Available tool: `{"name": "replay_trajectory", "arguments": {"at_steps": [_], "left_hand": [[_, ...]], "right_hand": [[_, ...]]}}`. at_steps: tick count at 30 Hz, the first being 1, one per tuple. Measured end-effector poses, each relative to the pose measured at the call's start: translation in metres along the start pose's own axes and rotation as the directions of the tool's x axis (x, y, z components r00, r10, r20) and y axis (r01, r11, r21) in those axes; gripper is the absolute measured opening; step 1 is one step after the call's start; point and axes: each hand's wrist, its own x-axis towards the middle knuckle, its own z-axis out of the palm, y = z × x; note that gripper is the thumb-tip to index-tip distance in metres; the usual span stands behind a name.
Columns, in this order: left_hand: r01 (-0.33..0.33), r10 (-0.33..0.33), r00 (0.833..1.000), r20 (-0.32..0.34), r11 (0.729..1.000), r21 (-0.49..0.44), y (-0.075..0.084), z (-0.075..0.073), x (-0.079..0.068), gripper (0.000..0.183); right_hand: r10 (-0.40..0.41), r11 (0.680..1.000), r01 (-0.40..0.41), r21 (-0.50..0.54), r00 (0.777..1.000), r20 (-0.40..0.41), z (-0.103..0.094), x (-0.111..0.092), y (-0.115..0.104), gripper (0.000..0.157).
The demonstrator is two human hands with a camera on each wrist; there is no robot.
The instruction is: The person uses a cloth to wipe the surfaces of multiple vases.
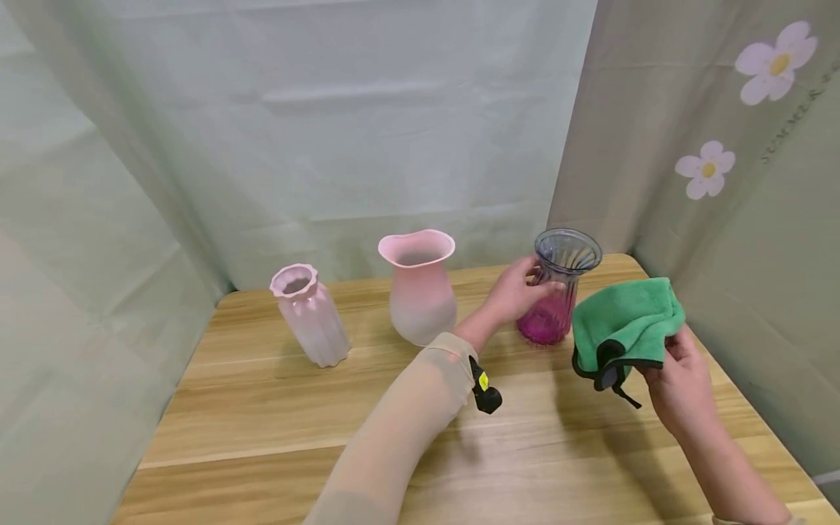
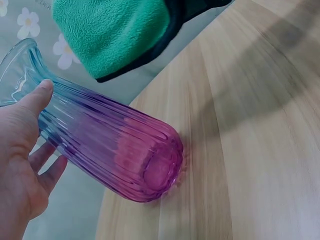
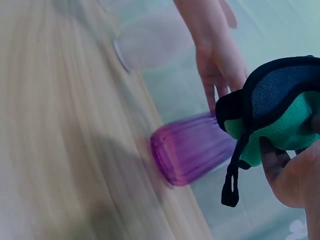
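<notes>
At the table's back right is a ribbed glass vase (image 1: 550, 310), blue-grey at its flared top and magenta at its base. My left hand (image 1: 515, 292) holds it around the narrow upper part, the thumb (image 2: 40, 95) on one side and fingers (image 2: 54, 172) on the other. Whether its base touches the wood I cannot tell. My right hand (image 1: 682, 379) grips a green plush cloth (image 1: 626, 317) with black edging, just right of the vase. A dark patch and a black loop (image 3: 230, 187) hang from the cloth. Cloth folds hide part of the right fingers.
Left of the glass vase stands a pink-and-white vase (image 1: 423, 306) with a wavy rim. Farther left is a slimmer pale pink fluted vase (image 1: 315, 321). All are on a wooden table (image 1: 262, 437), with light fabric curtains (image 1: 367, 131) behind and at the sides.
</notes>
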Motion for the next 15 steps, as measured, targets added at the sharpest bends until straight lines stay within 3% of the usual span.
{"name": "replay_trajectory", "arguments": {"at_steps": [8,15], "left_hand": [[-0.007,0.011,0.999,-0.050,0.997,0.075,-0.004,-0.002,-0.001,0.054],[-0.035,0.037,0.999,-0.011,0.992,0.124,-0.006,-0.006,0.000,0.057]], "right_hand": [[-0.006,0.995,-0.008,-0.100,0.991,-0.133,-0.009,0.021,0.000,0.031],[0.002,0.956,-0.056,-0.287,0.983,-0.183,-0.019,0.062,0.018,0.023]]}}
